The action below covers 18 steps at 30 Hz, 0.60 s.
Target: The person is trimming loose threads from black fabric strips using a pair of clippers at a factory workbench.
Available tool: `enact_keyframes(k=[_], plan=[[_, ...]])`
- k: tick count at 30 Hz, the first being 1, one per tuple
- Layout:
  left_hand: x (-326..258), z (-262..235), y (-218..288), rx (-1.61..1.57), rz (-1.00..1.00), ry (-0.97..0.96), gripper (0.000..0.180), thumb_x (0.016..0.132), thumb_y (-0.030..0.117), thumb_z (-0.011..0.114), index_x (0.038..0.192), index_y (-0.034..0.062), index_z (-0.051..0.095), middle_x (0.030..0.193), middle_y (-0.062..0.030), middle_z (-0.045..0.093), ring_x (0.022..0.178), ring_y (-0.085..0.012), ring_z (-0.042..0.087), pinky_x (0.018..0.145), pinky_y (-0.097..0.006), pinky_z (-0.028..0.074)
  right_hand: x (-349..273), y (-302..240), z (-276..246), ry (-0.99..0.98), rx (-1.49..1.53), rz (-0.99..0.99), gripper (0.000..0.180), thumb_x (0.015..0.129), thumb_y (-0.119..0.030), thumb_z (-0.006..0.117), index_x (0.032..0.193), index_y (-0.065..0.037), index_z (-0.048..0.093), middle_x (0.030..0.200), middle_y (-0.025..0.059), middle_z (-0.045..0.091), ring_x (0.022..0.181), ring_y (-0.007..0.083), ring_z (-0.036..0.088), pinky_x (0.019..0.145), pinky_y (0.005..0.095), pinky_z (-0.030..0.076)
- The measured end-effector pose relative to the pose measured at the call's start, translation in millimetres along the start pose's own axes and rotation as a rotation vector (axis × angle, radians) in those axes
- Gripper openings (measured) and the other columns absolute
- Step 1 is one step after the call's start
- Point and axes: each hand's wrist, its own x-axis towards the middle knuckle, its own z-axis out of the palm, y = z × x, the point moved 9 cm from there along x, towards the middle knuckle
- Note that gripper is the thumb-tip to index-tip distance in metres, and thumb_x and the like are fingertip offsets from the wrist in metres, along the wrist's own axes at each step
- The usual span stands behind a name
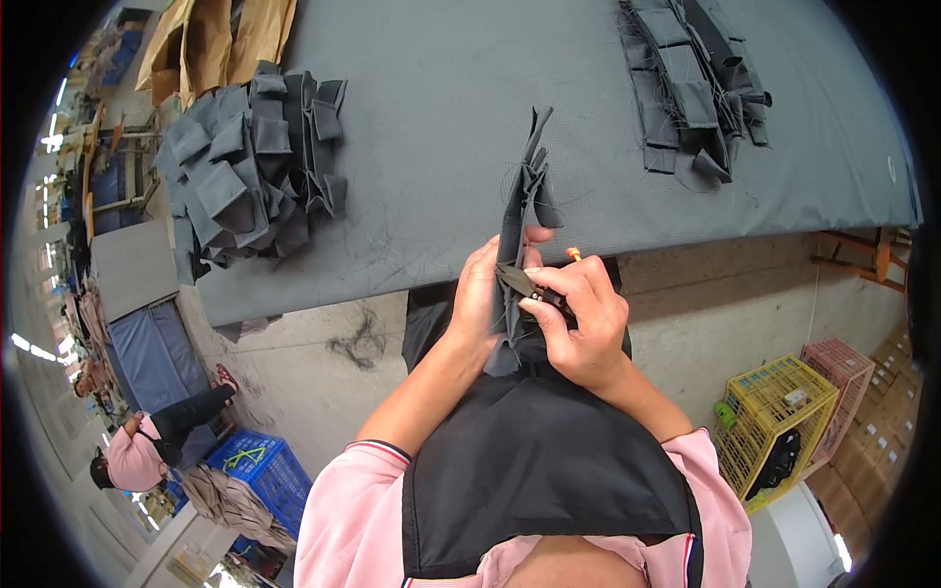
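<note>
My left hand is closed round a dark grey sewn fabric piece, which stands up in front of my black apron with loose threads hanging off it. In my right hand are small thread snips, dark-bladed, their tips against the fabric beside my left fingers. A small orange-tipped thing sticks out by my right fingers. At the left of the table lies a heap of similar grey pieces. Another bundle of them, also with loose threads, lies at the far right.
Dark grey cloth covers the table. Brown paper lies at its far left. Cut threads litter the floor. Yellow crate and pink crate stand at the right; a blue crate and another person are at the left.
</note>
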Motion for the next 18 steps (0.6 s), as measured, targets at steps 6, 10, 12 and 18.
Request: enact_keyframes(k=[6,10,12,18], plan=[[2.3,-4.3,13.0,0.087,0.075,0.002,0.031,0.093,0.017,0.038,0.11,-0.0059,0.05,0.069,-0.0026,0.049,0.062,-0.011,0.045,0.053,-0.023,0.04,1.7,-0.6,2.0,-0.024,0.008,0.025,0.028,0.067,-0.003,0.072,0.093,-0.003,0.062,0.073,0.0064,0.053,0.055,0.0191,0.056,0.052,0.0297,0.046],[2.4,-0.7,18.3,0.185,0.136,0.034,0.035,0.095,0.026,0.039,0.106,-0.003,0.056,0.065,0.0013,0.048,0.054,-0.0049,0.043,0.048,-0.02,0.037,2.1,-7.2,-0.8,0.005,-0.091,-0.061,0.03,0.065,-0.002,0.072,0.093,-0.003,0.062,0.072,0.0066,0.053,0.056,0.0194,0.056,0.051,0.0295,0.045],[1.4,-0.6,17.2,0.182,0.132,0.03,0.035,0.095,0.025,0.039,0.106,-0.0036,0.055,0.065,0.0007,0.048,0.053,-0.0057,0.043,0.048,-0.021,0.037,1.5,-8.9,-0.1,0.0,-0.133,-0.087,0.03,0.065,-0.002,0.072,0.093,-0.003,0.062,0.072,0.0067,0.053,0.056,0.0196,0.056,0.05,0.0291,0.045],[4.3,-0.1,-7.6,-0.147,-0.115,0.003,0.033,0.095,0.02,0.038,0.11,-0.0061,0.051,0.065,-0.0022,0.047,0.051,-0.0094,0.044,0.049,-0.022,0.041,0.5,8.3,-2.2,0.037,0.088,0.074,0.027,0.067,-0.003,0.072,0.093,-0.003,0.063,0.073,0.0074,0.053,0.056,0.0201,0.056,0.051,0.0292,0.045]])
